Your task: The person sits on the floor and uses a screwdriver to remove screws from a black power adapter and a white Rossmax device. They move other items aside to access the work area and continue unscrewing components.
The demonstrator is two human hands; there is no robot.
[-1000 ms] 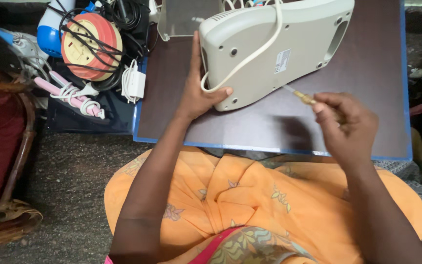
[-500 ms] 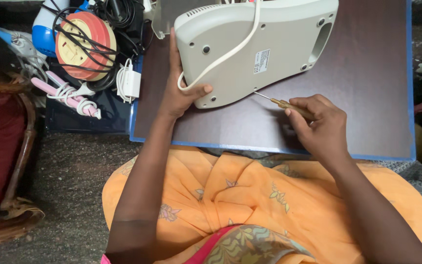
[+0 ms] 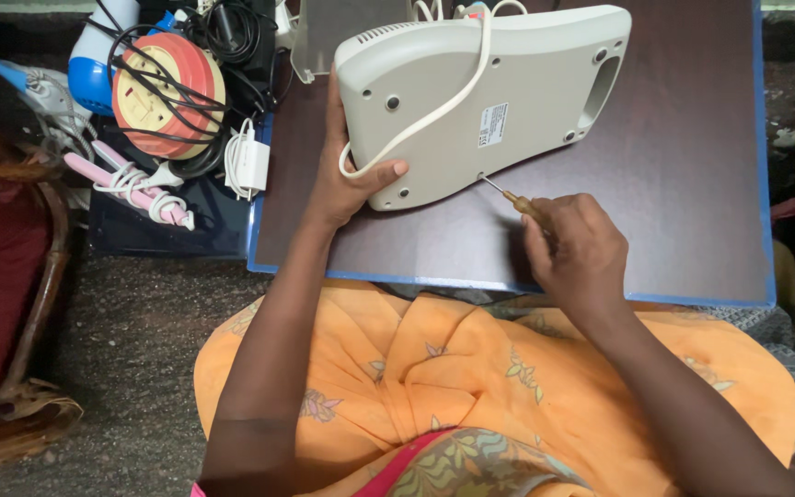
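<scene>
Now the left hand point(image 3: 347, 179) is gripping the grey appliance point(image 3: 485, 97) upside down on the table point(image 3: 692, 212); the right hand point(image 3: 574, 253) is pressing a screwdriver point(image 3: 512, 196) to an edge screw, others seemingly still in.

I am working over a dark brown board with a blue edge point(image 3: 692, 230). A pale grey appliance casing point(image 3: 499, 92) is lying underside up on it, its white cord point(image 3: 434, 110) trailing across, and a clear plastic piece point(image 3: 324, 37) is sitting at the far edge.
</scene>
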